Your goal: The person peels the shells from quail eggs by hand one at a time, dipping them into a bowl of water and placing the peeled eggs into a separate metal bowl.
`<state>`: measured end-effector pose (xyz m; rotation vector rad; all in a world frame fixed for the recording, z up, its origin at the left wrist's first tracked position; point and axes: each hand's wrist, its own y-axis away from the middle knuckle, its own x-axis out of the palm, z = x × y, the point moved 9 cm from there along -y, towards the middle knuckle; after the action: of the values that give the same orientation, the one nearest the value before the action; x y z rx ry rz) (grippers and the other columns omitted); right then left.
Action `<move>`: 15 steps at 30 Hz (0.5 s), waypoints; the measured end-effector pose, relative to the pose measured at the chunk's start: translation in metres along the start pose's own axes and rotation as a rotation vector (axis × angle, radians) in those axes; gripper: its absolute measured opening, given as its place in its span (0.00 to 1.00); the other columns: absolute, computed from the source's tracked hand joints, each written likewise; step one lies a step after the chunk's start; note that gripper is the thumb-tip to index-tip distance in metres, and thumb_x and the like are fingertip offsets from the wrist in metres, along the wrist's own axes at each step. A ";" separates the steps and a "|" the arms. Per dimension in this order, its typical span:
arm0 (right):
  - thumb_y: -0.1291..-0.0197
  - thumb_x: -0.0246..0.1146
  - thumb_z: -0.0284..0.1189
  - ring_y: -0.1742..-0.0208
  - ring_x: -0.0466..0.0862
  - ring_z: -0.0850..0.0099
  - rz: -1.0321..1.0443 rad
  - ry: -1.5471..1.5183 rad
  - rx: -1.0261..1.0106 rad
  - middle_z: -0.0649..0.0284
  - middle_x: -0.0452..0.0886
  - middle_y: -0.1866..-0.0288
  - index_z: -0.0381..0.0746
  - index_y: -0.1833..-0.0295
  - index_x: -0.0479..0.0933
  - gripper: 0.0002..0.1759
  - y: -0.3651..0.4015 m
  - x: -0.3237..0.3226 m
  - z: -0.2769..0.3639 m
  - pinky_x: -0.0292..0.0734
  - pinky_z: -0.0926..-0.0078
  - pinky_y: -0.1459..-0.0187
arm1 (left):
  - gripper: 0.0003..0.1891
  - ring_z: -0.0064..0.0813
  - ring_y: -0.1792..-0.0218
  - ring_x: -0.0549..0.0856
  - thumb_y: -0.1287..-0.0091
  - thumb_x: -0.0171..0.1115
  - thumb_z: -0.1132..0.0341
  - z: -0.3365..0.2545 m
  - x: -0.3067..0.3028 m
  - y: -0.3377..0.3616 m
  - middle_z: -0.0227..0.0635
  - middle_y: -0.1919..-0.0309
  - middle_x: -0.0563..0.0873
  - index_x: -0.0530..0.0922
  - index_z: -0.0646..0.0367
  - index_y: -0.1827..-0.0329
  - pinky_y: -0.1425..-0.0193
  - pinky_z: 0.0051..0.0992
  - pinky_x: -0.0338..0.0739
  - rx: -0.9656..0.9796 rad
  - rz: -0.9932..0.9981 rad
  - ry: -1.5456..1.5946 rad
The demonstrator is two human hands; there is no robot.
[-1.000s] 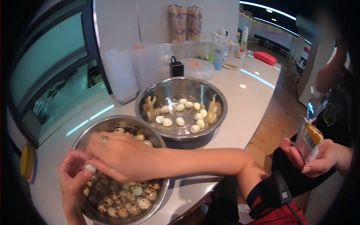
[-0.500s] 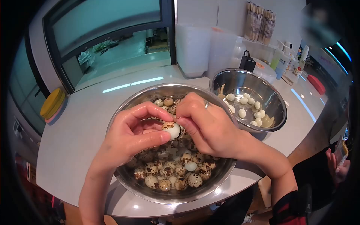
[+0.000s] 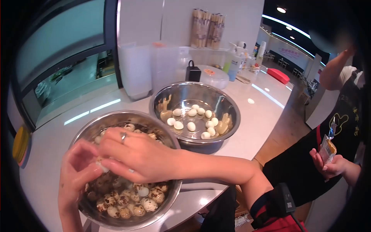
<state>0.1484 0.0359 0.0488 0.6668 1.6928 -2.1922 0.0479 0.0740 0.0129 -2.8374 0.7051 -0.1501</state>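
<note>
Over the left metal bowl (image 3: pixel 174 195), my left hand (image 3: pixel 79 166) is closed round a partly peeled quail egg (image 3: pixel 102 164). My right hand (image 3: pixel 135 154), with a ring on one finger, presses its fingertips to the same egg and hides most of it. Speckled quail eggs (image 3: pixel 123 200) lie in water in this bowl. Peeled white eggs (image 3: pixel 191 126) lie in a second metal bowl (image 3: pixel 235 127) to the right, against its bottom and side.
A person (image 3: pixel 332 166) in a dark apron stands at the right, holding a small packet (image 3: pixel 327 151). Behind the bowls are plastic containers (image 3: pixel 135 69), a black box (image 3: pixel 193 73) and bottles (image 3: pixel 234 67). Yellow sponges (image 3: pixel 21 145) sit at the left edge.
The view has swung to the right, so the bowls appear further left and more of the other person shows. Both hands stay together on the egg, which is now more covered by my fingers.
</note>
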 end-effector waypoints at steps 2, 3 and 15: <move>0.43 0.55 0.28 0.64 0.73 0.57 0.012 -0.032 0.019 0.54 0.68 0.66 0.32 0.60 0.67 0.10 0.001 0.001 -0.002 0.70 0.63 0.64 | 0.15 0.19 0.61 0.77 0.53 0.64 0.71 0.000 -0.004 0.001 0.29 0.64 0.78 0.70 0.59 0.63 0.56 0.17 0.69 -0.014 -0.043 -0.059; 0.43 0.55 0.28 0.64 0.73 0.57 0.006 -0.025 0.027 0.54 0.68 0.66 0.32 0.60 0.67 0.10 0.001 0.001 -0.003 0.70 0.63 0.64 | 0.14 0.18 0.62 0.77 0.54 0.63 0.69 -0.002 -0.004 0.002 0.29 0.66 0.78 0.70 0.58 0.64 0.57 0.16 0.67 -0.024 -0.072 -0.059; 0.44 0.55 0.28 0.69 0.72 0.56 -0.004 -0.191 -0.015 0.55 0.68 0.69 0.35 0.63 0.66 0.08 0.002 0.001 0.000 0.67 0.63 0.67 | 0.20 0.20 0.75 0.78 0.51 0.65 0.55 0.000 0.002 0.003 0.31 0.73 0.75 0.66 0.56 0.66 0.80 0.17 0.73 0.042 -0.032 -0.089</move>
<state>0.1484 0.0359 0.0466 0.4346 1.6128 -2.1670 0.0485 0.0707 0.0129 -2.7969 0.6312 -0.0428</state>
